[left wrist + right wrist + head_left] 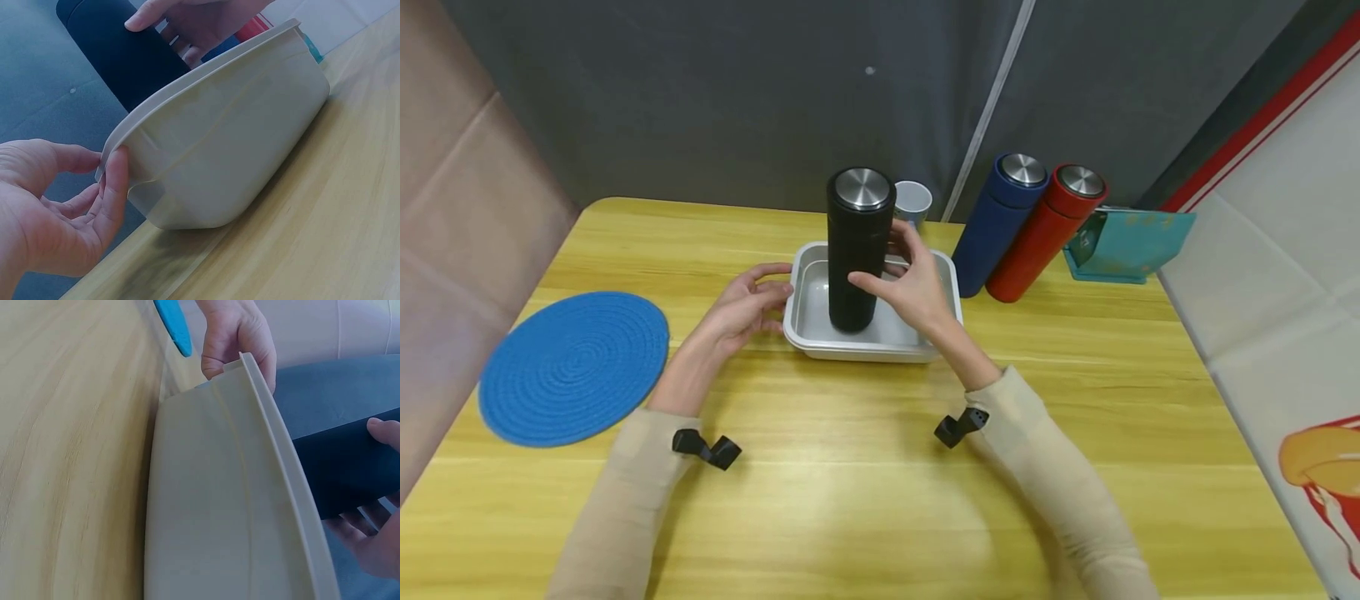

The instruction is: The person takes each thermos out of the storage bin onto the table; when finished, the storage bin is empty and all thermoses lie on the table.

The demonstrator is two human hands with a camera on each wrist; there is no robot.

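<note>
My right fingers (880,283) curl loosely around the flask (857,250) upright in the tray (880,350), left fingers (767,287) pinching its rim; I judge the tall flask could topple if nudged.

Black flask (854,250) with steel lid stood upright in the pale grey tub (874,340) on my table; I gripped both.
</note>
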